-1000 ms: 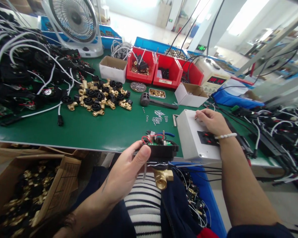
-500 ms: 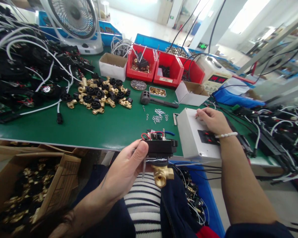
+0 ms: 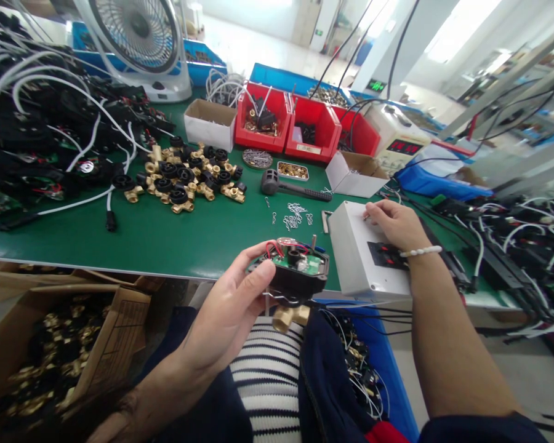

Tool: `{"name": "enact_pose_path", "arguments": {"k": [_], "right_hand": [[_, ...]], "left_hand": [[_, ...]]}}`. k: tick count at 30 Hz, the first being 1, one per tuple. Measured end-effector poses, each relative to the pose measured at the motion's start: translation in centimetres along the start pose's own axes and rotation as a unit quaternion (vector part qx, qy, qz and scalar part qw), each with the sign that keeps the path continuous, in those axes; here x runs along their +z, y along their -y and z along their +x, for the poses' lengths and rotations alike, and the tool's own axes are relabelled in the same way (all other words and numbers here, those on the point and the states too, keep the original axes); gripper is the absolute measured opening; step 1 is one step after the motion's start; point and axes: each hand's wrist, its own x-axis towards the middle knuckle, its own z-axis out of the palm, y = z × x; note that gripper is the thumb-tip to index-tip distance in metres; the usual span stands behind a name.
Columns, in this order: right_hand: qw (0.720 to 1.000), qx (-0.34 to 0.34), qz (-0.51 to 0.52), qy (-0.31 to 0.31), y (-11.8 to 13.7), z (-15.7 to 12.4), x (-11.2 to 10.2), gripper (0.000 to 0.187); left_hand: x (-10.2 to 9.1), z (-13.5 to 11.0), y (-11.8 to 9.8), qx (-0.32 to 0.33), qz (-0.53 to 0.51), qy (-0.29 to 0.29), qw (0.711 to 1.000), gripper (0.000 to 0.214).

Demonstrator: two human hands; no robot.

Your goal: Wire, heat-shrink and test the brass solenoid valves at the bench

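My left hand [image 3: 233,301] is closed around a black valve actuator [image 3: 295,280], thumb on its near side. The housing is uncovered on top, showing a green circuit board, red wires and an upright metal pin. A brass valve body [image 3: 289,318] hangs from its underside, just past the table's front edge. My right hand [image 3: 394,223] rests on the grey control box [image 3: 351,246], thumb and finger pinching a small metal toggle switch [image 3: 366,216] on its top face. The fingers partly hide that switch. Several loose spring clips [image 3: 295,215] lie on the green table beyond the actuator.
Brass valve bodies [image 3: 184,178] with black caps are heaped left of centre. A black mallet [image 3: 295,187] lies before the red bins [image 3: 311,129]. Wired actuators crowd both sides, and a fan [image 3: 138,37] stands at back left. Cardboard boxes [image 3: 115,338] and a blue crate [image 3: 388,369] sit below.
My left hand has tilted the actuator, so its circuit board now shows and the brass valve body has swung down and left. My right hand has stayed at the control box.
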Motion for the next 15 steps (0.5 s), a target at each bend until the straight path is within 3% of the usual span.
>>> {"name": "enact_pose_path", "arguments": {"k": [2,5,15], "right_hand": [[1.000,-0.001,0.002,-0.001,0.1,0.0,0.0,0.036],[1.000,0.001,0.001,0.001,0.2,0.0,0.1,0.040],[0.999,0.008,-0.036,-0.014,0.6,-0.2,-0.8,0.071]], "left_hand": [[0.1,0.1,-0.1,-0.037,-0.028,-0.010,0.999,0.026],[0.0,0.1,-0.1,-0.098,-0.047,-0.011,0.994,0.040],[0.1,0.3,-0.2,-0.081,-0.106,0.012,0.991,0.052]]}}
